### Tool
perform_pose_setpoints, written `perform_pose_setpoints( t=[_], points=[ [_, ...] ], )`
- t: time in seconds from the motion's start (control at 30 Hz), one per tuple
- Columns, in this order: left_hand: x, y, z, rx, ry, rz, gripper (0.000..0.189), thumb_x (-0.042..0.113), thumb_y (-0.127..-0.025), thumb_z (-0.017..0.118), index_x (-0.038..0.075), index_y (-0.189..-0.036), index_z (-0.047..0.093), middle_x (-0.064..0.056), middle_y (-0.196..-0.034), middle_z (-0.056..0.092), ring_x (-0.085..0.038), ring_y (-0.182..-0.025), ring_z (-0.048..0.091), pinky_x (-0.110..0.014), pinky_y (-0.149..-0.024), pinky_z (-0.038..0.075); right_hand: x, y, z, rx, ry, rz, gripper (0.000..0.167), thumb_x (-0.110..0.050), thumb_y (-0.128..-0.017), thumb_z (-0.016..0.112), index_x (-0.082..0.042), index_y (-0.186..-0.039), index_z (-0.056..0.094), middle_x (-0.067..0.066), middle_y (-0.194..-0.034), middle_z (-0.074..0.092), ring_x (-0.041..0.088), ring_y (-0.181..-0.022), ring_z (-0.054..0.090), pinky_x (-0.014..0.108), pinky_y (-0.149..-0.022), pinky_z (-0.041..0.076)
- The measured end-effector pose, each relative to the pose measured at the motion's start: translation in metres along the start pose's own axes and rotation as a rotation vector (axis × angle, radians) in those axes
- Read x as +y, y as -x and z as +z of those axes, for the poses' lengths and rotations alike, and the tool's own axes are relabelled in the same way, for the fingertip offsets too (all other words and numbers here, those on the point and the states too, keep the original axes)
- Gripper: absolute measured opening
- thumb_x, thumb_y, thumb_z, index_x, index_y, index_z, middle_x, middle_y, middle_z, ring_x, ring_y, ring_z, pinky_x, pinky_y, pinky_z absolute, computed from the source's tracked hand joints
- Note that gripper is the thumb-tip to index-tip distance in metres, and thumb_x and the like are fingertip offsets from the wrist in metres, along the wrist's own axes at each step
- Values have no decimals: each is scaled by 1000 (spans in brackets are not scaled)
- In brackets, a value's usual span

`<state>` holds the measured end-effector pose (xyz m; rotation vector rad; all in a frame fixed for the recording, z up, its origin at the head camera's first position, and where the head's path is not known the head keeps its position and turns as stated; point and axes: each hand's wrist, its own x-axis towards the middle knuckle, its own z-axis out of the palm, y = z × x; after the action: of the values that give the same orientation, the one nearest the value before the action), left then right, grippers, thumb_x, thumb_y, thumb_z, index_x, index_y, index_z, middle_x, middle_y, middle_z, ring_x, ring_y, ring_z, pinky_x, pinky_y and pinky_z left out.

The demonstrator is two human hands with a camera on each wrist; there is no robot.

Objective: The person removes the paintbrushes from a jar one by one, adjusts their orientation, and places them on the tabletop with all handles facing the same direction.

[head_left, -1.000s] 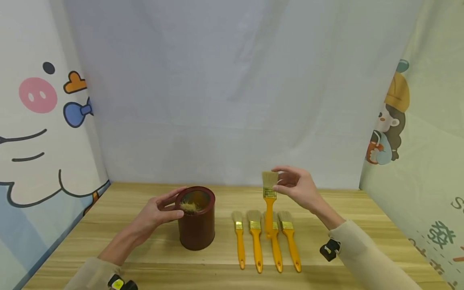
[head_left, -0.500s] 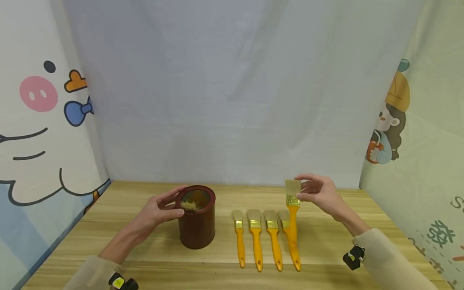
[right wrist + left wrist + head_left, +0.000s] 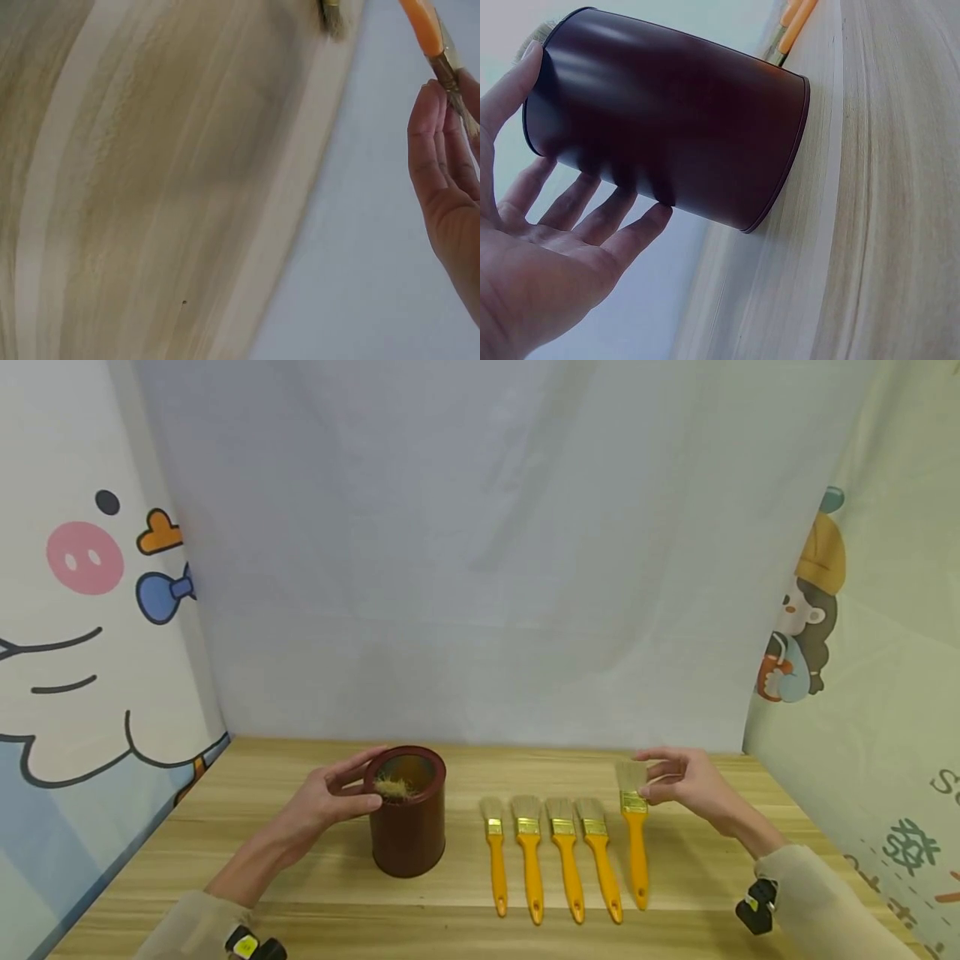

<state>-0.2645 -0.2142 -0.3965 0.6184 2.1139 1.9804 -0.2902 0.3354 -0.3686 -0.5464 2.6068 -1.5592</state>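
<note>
My left hand (image 3: 322,810) holds a dark red-brown can (image 3: 407,839) that stands upright on the table. Its thumb is at the rim and the fingers lie around the side, as the left wrist view also shows. A tan bristly tuft (image 3: 392,787) pokes up inside the can's mouth; whatever is below it is hidden. At the right, my right hand (image 3: 690,789) pinches a flat paintbrush (image 3: 637,843) by its metal band and bristles, its orange handle toward me. Left of this brush, several similar paintbrushes (image 3: 530,868) lie side by side, bristles pointing away.
The wooden table (image 3: 315,910) ends at a pale cloth backdrop (image 3: 465,568). Printed cloths hang at both sides, a cartoon pig (image 3: 82,558) on the left one and a cartoon figure (image 3: 810,610) on the right one.
My right hand has carried the paintbrush rightward and down, from above the row to just right of it, close to the table. The left hand and can stay where they were.
</note>
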Motion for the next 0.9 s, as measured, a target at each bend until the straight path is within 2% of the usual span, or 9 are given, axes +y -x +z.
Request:
perform_pose_setpoints(
  t=[0.27,0.43,0.73,0.9],
  points=[
    [-1,-1,-2,3,3,-5,74,15,-99,73,10,-165,38,-22,-164,37,-47,-145,42,-51,-108,49,17,-2,2,-34,-43,55,60,-1,-95,76,13,-147,51,24,-111,67,30,-91,72,56,-86,60],
    [-2,-2,-1,8,4,-12,75,14,-99,73,11,-165,38,-22,-164,37,-47,-145,42,-49,-107,50,28,-3,5,-66,-69,58,58,3,-94,74,16,-145,50,22,-108,67,28,-91,72,49,-83,62],
    [-1,-1,-1,1,13,-9,75,14,-100,73,10,-165,37,-22,-164,38,-46,-145,43,-48,-108,49,43,-6,10,-87,4,47,54,3,-94,74,19,-142,51,24,-110,73,22,-90,72,39,-78,62],
    [-1,-1,-1,3,18,-7,75,14,-100,73,8,-165,36,-22,-164,38,-46,-145,44,-47,-107,50,45,-7,13,-95,40,66,53,3,-94,74,18,-140,53,21,-107,74,21,-87,71,34,-74,60]
  ],
)
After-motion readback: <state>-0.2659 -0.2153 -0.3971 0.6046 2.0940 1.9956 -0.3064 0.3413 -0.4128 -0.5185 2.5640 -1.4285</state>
